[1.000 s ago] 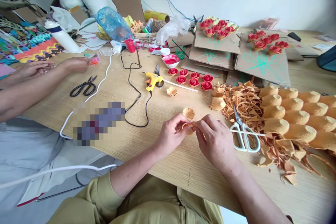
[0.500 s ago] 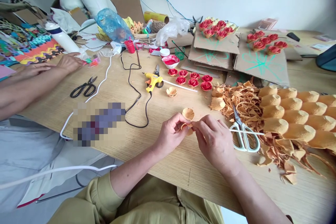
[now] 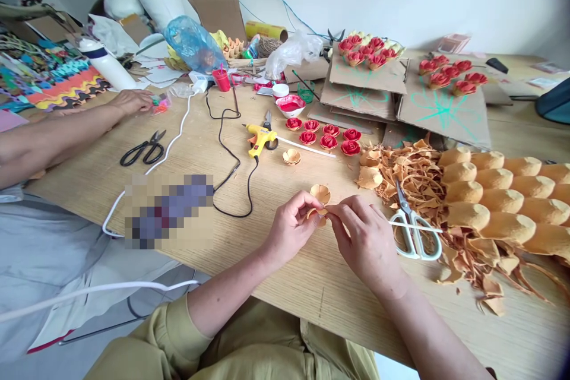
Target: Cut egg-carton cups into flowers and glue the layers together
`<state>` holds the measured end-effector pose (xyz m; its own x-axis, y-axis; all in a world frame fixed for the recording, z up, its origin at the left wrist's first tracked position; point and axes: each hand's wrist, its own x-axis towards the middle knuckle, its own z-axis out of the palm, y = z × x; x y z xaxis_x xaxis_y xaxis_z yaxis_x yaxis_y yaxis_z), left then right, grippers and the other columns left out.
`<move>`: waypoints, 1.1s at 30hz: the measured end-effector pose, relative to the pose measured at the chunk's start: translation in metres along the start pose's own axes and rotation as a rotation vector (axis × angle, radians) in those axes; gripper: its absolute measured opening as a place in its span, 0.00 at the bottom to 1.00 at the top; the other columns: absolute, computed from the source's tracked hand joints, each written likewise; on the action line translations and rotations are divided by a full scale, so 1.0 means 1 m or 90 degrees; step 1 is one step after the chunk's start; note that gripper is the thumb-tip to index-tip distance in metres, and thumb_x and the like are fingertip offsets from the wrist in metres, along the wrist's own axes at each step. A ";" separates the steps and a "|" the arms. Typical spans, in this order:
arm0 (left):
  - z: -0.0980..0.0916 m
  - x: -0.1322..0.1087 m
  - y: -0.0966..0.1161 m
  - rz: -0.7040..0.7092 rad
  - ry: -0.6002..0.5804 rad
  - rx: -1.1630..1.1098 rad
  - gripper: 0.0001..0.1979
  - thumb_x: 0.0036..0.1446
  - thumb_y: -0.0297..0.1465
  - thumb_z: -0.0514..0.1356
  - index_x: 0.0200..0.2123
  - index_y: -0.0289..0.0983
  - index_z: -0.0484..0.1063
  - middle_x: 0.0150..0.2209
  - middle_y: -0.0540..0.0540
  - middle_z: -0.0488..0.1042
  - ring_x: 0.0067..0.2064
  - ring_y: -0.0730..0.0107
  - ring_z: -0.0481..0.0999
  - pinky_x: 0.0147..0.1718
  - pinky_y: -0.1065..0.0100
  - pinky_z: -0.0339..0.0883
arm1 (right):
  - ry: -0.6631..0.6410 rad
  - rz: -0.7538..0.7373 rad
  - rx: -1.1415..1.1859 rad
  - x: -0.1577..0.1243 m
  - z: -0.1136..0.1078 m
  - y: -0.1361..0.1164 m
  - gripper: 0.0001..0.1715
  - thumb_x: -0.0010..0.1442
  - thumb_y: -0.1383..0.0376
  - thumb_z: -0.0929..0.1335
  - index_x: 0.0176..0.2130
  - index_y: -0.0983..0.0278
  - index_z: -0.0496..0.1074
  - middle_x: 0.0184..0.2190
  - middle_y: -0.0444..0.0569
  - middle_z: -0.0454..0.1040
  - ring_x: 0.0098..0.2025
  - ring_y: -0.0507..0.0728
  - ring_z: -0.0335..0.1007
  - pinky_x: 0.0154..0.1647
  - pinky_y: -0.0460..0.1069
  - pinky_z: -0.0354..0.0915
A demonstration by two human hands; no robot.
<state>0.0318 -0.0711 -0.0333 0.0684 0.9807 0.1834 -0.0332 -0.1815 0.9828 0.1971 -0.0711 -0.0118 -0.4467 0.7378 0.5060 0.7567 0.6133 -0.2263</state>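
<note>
My left hand (image 3: 291,228) and my right hand (image 3: 363,237) meet over the wooden table (image 3: 276,285), both pinched on a small tan cardboard flower piece (image 3: 319,214). Just behind it lies a finished tan paper flower (image 3: 320,193). White-handled scissors (image 3: 412,222) rest right of my right hand, beside a heap of tan cardboard scraps (image 3: 409,175). A tan egg tray (image 3: 499,196) fills the right side.
A yellow glue gun (image 3: 259,136) with a black cord, several red painted roses (image 3: 327,135), another tan flower (image 3: 291,156) and a bowl of red paint (image 3: 290,104) lie further back. Another person's hand (image 3: 131,101) and black scissors (image 3: 143,148) are at the left.
My hands stayed pinched on the small piece and shifted slightly. The other person's hand at the left moved a little along the table's far edge.
</note>
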 end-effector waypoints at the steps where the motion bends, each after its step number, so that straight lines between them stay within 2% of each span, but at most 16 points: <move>1: 0.000 0.000 -0.001 -0.001 0.000 0.004 0.10 0.59 0.35 0.64 0.34 0.36 0.69 0.32 0.49 0.73 0.35 0.72 0.74 0.34 0.72 0.68 | -0.002 0.004 0.003 0.000 0.000 0.000 0.08 0.69 0.67 0.64 0.41 0.63 0.74 0.36 0.50 0.72 0.34 0.55 0.66 0.37 0.50 0.58; 10: -0.002 -0.002 -0.003 0.011 -0.001 0.010 0.09 0.60 0.36 0.63 0.34 0.37 0.69 0.34 0.47 0.75 0.36 0.71 0.75 0.35 0.71 0.69 | -0.002 0.039 0.059 0.002 -0.001 -0.003 0.09 0.69 0.67 0.64 0.41 0.63 0.74 0.32 0.48 0.68 0.31 0.54 0.65 0.32 0.48 0.59; 16: -0.001 -0.001 -0.004 -0.001 -0.008 -0.050 0.11 0.58 0.37 0.65 0.33 0.36 0.68 0.35 0.46 0.75 0.36 0.71 0.75 0.35 0.71 0.70 | 0.017 -0.010 -0.030 0.000 0.000 -0.004 0.10 0.68 0.69 0.64 0.37 0.63 0.73 0.30 0.48 0.66 0.29 0.55 0.61 0.32 0.50 0.56; 20: -0.001 -0.002 -0.001 0.015 0.002 -0.045 0.10 0.59 0.35 0.65 0.34 0.36 0.68 0.35 0.46 0.75 0.36 0.71 0.75 0.35 0.71 0.70 | 0.027 0.002 0.002 0.000 0.000 -0.004 0.07 0.68 0.68 0.65 0.43 0.63 0.73 0.32 0.48 0.68 0.31 0.55 0.63 0.33 0.50 0.57; 23: 0.000 -0.003 0.002 0.027 0.011 -0.032 0.08 0.59 0.33 0.64 0.34 0.37 0.68 0.36 0.45 0.76 0.39 0.70 0.76 0.38 0.69 0.70 | 0.038 0.007 0.022 -0.001 0.001 -0.004 0.09 0.68 0.68 0.64 0.47 0.63 0.73 0.34 0.48 0.69 0.33 0.55 0.65 0.34 0.50 0.58; 29: 0.001 -0.003 0.002 0.031 0.016 -0.031 0.05 0.58 0.28 0.64 0.33 0.36 0.68 0.34 0.47 0.75 0.38 0.71 0.76 0.38 0.70 0.69 | 0.050 -0.012 0.002 -0.001 0.003 -0.005 0.09 0.68 0.69 0.64 0.45 0.64 0.74 0.32 0.49 0.69 0.31 0.55 0.64 0.33 0.50 0.56; 33: 0.000 -0.003 0.003 0.006 0.009 -0.054 0.07 0.58 0.30 0.64 0.32 0.36 0.68 0.34 0.47 0.74 0.37 0.71 0.75 0.37 0.70 0.68 | 0.065 -0.036 -0.035 -0.002 0.003 -0.006 0.09 0.68 0.70 0.64 0.43 0.64 0.75 0.31 0.48 0.69 0.30 0.54 0.62 0.32 0.50 0.54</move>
<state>0.0314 -0.0742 -0.0312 0.0541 0.9800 0.1917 -0.1180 -0.1844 0.9757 0.1920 -0.0749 -0.0141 -0.4413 0.6679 0.5993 0.7579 0.6349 -0.1496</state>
